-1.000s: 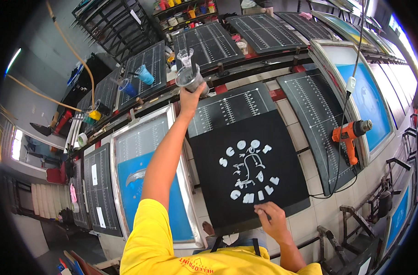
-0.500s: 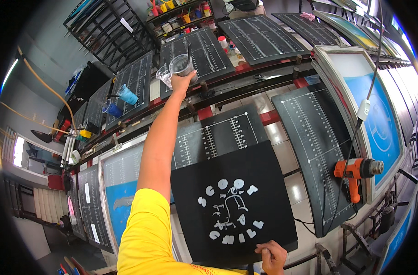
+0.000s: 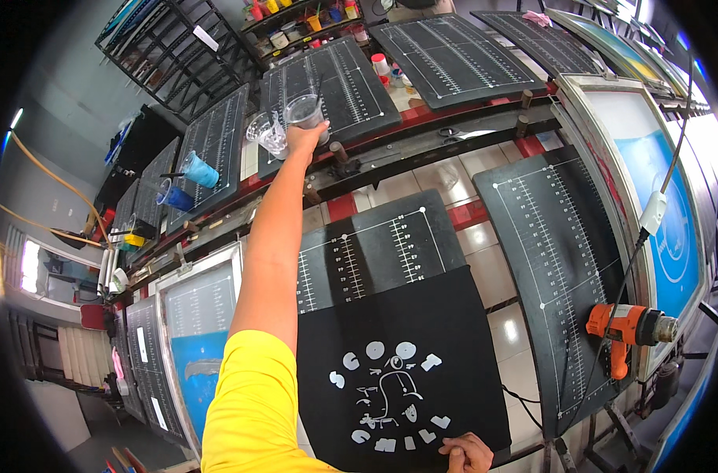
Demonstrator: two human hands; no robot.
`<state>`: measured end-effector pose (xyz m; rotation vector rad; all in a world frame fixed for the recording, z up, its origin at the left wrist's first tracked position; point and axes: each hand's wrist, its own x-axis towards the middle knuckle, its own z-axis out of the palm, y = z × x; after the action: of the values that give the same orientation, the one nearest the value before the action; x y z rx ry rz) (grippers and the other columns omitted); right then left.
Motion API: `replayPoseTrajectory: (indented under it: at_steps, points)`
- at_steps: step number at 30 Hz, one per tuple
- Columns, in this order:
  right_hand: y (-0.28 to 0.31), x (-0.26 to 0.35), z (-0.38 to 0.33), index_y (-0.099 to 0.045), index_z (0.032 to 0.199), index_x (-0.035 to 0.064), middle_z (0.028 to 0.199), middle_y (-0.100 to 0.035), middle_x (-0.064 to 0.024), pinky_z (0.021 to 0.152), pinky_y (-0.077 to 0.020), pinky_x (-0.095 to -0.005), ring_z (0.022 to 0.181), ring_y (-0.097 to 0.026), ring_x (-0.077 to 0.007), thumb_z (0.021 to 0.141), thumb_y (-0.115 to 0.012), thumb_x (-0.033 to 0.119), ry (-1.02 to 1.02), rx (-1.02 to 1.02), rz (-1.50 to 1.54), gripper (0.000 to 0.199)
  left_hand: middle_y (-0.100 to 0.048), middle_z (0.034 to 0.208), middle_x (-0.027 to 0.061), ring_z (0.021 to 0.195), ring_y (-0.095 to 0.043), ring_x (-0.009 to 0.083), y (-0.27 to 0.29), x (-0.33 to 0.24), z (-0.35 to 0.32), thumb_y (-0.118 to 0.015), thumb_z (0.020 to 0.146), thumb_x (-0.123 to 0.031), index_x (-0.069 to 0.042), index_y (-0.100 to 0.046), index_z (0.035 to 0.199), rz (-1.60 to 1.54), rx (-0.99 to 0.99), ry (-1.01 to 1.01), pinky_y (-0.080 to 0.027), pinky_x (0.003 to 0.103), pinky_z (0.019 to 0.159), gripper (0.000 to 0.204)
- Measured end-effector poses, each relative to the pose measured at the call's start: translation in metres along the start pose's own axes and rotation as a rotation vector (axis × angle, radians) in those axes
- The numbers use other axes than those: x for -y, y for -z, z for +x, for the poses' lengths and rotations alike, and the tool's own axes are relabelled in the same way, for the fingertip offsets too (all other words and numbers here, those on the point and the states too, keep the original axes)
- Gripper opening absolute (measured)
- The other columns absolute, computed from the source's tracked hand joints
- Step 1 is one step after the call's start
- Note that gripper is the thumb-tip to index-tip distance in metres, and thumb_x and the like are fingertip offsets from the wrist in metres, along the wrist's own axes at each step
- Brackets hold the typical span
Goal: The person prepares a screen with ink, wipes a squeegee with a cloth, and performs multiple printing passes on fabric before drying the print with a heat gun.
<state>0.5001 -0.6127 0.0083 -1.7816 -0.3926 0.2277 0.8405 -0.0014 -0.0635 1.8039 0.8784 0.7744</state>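
My left arm reaches up to the far board. My left hand [image 3: 305, 140] is closed around a clear plastic cup [image 3: 302, 113] with dark grey contents and a dark stick standing in it. Just left of that hand sits a second clear cup [image 3: 267, 135], smeared with white. Down at the near right, my right hand [image 3: 467, 453] is at the lower edge of a black cloth [image 3: 461, 347]. Its fingers are curled in and nothing shows in them. White letter shapes in a ring around a scooter-like drawing [image 3: 390, 394] mark the cloth, which lies over a dark ruled board [image 3: 319, 252].
An orange heat gun [image 3: 631, 325] lies on the right board [image 3: 544, 236]. Beside it leans a framed blue screen [image 3: 651, 181]; another blue screen [image 3: 197, 355] stands left. Light-blue [image 3: 200, 170] and dark-blue cups [image 3: 174, 195] stand at far left. A cable hangs at right.
The view has shifted, so the cloth sits lower in it. My left hand and its cup stand slightly farther from the white-smeared cup. My right hand stays by the cloth's lower edge.
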Motion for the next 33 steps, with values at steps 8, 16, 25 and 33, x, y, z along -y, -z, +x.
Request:
replayPoseTrajectory:
  at_steps: [8, 16, 25, 33]
  points:
    - [0.004, 0.019, -0.002, -0.069, 0.093, -0.0030, 0.071, -0.066, -0.0115, 0.057, -0.0474, -0.0312, 0.063, -0.062, -0.0230, 0.100, -0.055, 0.024, -0.006, 0.084, -0.046, 0.031, -0.071, 0.087, 0.0186, 0.076, -0.067, 0.0259, 0.052, 0.033, -0.006, -0.088, 0.065, -0.030, 0.013, -0.068, 0.088, -0.032, 0.113, 0.085, -0.051, 0.038, 0.070, 0.052]
    - [-0.032, 0.049, -0.021, -0.067, 0.090, -0.0012, 0.077, -0.067, -0.0100, 0.066, -0.0499, -0.0328, 0.070, -0.064, -0.0241, 0.096, -0.054, 0.013, -0.010, 0.217, -0.140, 0.020, -0.064, 0.093, -0.0015, 0.087, -0.055, 0.0054, 0.188, -0.051, -0.204, -0.070, 0.091, -0.029, -0.004, -0.067, 0.109, -0.369, 0.254, 0.047, -0.046, 0.024, 0.077, 0.031]
    - [-0.112, 0.057, -0.096, -0.063, 0.100, -0.0035, 0.074, -0.063, -0.0065, 0.059, -0.0471, -0.0238, 0.066, -0.059, -0.0113, 0.094, -0.052, 0.002, 0.155, 0.379, -0.043, 0.014, -0.069, 0.107, 0.0108, 0.104, -0.065, 0.0163, 0.452, -0.004, -0.422, -0.062, 0.097, -0.018, 0.002, -0.062, 0.116, -0.303, 0.154, 0.026, -0.050, 0.030, 0.093, 0.027]
    - [-0.191, 0.085, -0.191, -0.065, 0.098, -0.0020, 0.083, -0.063, -0.0134, 0.060, -0.0478, -0.0326, 0.072, -0.063, -0.0232, 0.090, -0.058, 0.003, 0.439, 0.445, -0.289, 0.012, -0.068, 0.107, 0.0150, 0.100, -0.067, 0.0224, 0.693, 0.065, -0.665, -0.059, 0.099, -0.020, 0.003, -0.061, 0.115, -0.355, -0.364, 0.276, -0.054, 0.033, 0.089, 0.028]
